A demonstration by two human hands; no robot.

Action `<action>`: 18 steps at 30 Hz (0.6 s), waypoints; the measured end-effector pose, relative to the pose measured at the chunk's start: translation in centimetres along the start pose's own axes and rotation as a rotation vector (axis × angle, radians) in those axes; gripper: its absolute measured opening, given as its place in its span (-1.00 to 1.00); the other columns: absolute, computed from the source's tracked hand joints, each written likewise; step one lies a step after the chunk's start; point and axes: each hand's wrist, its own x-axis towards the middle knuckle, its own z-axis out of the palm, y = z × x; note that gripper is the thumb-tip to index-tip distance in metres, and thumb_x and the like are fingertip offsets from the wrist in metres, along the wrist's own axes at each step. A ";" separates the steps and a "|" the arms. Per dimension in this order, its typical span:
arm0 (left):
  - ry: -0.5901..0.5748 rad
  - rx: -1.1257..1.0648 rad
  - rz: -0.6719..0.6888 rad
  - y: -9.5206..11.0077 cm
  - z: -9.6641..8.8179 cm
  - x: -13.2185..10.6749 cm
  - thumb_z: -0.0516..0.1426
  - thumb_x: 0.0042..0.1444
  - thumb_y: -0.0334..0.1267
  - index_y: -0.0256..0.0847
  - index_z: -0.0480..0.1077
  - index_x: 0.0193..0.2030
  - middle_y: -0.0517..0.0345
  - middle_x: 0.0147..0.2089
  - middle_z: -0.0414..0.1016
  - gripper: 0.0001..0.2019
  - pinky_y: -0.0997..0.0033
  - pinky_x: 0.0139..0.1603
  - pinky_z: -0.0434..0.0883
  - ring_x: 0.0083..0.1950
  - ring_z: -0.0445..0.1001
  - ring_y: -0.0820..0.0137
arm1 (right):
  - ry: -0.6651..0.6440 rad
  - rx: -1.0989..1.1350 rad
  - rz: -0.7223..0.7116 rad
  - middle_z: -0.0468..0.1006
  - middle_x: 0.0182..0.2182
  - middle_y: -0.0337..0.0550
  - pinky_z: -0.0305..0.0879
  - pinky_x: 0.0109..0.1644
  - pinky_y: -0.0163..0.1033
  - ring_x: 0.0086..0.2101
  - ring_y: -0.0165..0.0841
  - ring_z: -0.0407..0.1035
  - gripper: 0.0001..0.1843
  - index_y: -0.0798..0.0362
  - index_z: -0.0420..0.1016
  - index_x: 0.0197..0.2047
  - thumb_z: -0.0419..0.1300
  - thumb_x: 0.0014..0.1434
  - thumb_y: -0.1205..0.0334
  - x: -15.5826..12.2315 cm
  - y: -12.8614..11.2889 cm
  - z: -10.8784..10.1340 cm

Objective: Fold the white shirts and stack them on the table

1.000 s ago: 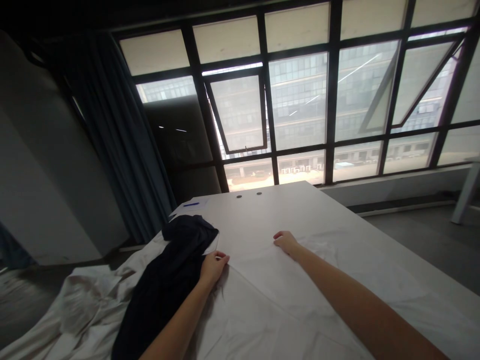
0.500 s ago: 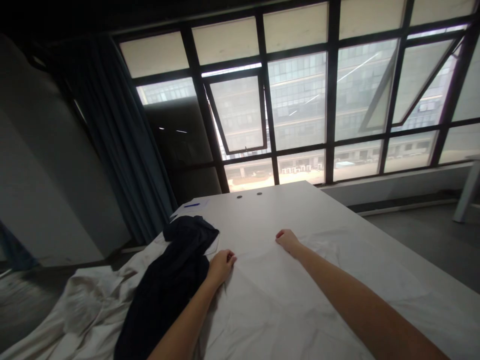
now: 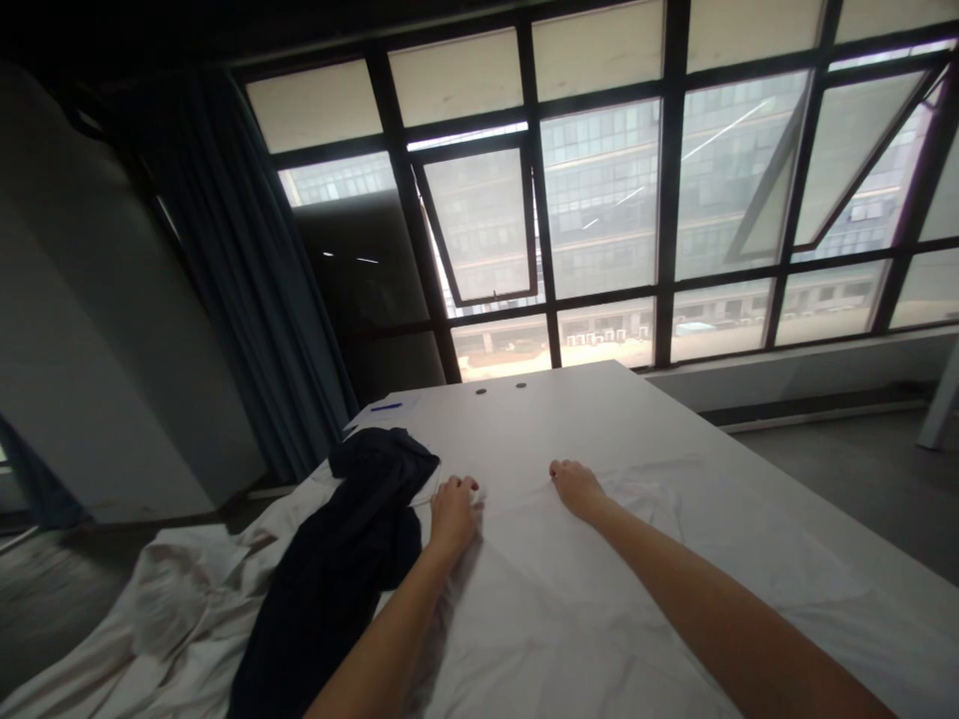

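A thin white cloth point(image 3: 569, 599) is spread over the near part of the white table, lightly wrinkled. At its far edge, my right hand point(image 3: 576, 486) is closed in a pinch on the fabric. My left hand point(image 3: 454, 509) is at the far left corner of the same cloth, its fingers bent and closed on the edge; the fingertips are partly hidden. Just left of that hand lies a crumpled dark navy garment point(image 3: 337, 559), its bunched top near my wrist.
The white table point(image 3: 554, 419) reaches towards the windows, with two dark round spots near its far edge. A blue pen point(image 3: 387, 406) lies on paper point(image 3: 409, 407) at the far left. Bunched off-white fabric point(image 3: 180, 589) is on the left, below a blue curtain point(image 3: 255, 300).
My left hand has moved slightly forward and to the right, away from the dark garment, and its fingers look less tightly curled. The right hand stays nearly in place.
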 end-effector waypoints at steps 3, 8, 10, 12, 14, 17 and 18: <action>-0.056 0.018 0.189 3.4 0.7 -1.0 0.03 0.26 -0.30 -0.04 0.37 0.17 0.06 0.22 0.40 -0.65 0.27 0.29 0.10 0.26 0.31 0.25 | -0.009 -0.063 -0.018 0.49 -0.03 0.09 0.19 0.07 -0.06 0.01 -0.15 0.33 -0.69 0.05 0.40 0.06 -0.08 0.37 0.30 -0.2 -1.0 0.0; -0.236 0.075 0.341 6.8 2.9 -2.4 0.00 0.20 0.27 -0.03 0.06 0.45 0.01 0.50 0.00 -0.24 -0.05 0.43 -0.12 0.48 -0.04 0.03 | -0.048 -0.119 -0.094 0.25 0.28 0.10 -0.10 0.30 0.14 0.28 -0.07 0.03 -0.60 -0.01 0.33 0.20 -0.08 0.37 0.14 -1.6 -2.1 0.5; -0.300 0.132 0.345 6.9 3.3 -3.0 -0.09 0.16 0.40 -0.05 -0.12 0.51 0.00 0.55 -0.25 -0.10 -0.27 0.41 -0.31 0.53 -0.30 -0.05 | -0.096 -0.129 -0.110 0.15 0.37 -0.01 -0.22 0.35 0.16 0.34 -0.09 -0.07 -0.52 -0.09 0.27 0.27 -0.10 0.38 -0.02 -2.2 -1.3 0.3; -0.324 0.164 0.354 6.7 3.2 -3.7 -0.18 0.15 0.45 -0.03 -0.21 0.52 0.01 0.56 -0.38 -0.08 -0.37 0.37 -0.41 0.53 -0.44 -0.06 | -0.139 -0.147 -0.069 0.08 0.41 -0.01 -0.28 0.34 0.28 0.36 -0.03 -0.11 -0.43 -0.09 0.19 0.35 -0.18 0.39 -0.09 -2.5 0.3 -0.2; -0.335 0.160 0.383 6.4 2.7 -4.4 -0.20 0.14 0.47 0.00 -0.24 0.52 0.01 0.55 -0.42 -0.08 -0.39 0.36 -0.43 0.52 -0.47 -0.06 | -0.156 -0.176 0.002 0.02 0.42 0.11 -0.34 0.29 0.42 0.37 0.09 -0.15 -0.37 0.01 0.13 0.39 -0.25 0.39 -0.06 -2.5 2.0 -1.1; -0.392 0.164 0.408 5.9 1.5 -5.5 -0.17 0.09 0.52 0.03 -0.26 0.52 -0.01 0.55 -0.47 -0.03 -0.42 0.35 -0.43 0.51 -0.50 -0.12 | -0.126 -0.224 0.062 -0.07 0.43 0.23 -0.52 0.28 0.47 0.38 0.16 -0.28 -0.34 0.15 0.13 0.40 -0.23 0.38 -0.02 -2.6 3.5 -2.5; -0.411 0.168 0.405 5.7 1.1 -5.9 -0.16 0.07 0.53 0.03 -0.27 0.51 -0.02 0.55 -0.48 -0.01 -0.43 0.34 -0.43 0.51 -0.51 -0.15 | -0.108 -0.237 0.060 -0.11 0.44 0.21 -0.58 0.30 0.43 0.39 0.12 -0.33 -0.35 0.15 0.13 0.40 -0.20 0.38 0.01 -2.8 3.6 -2.9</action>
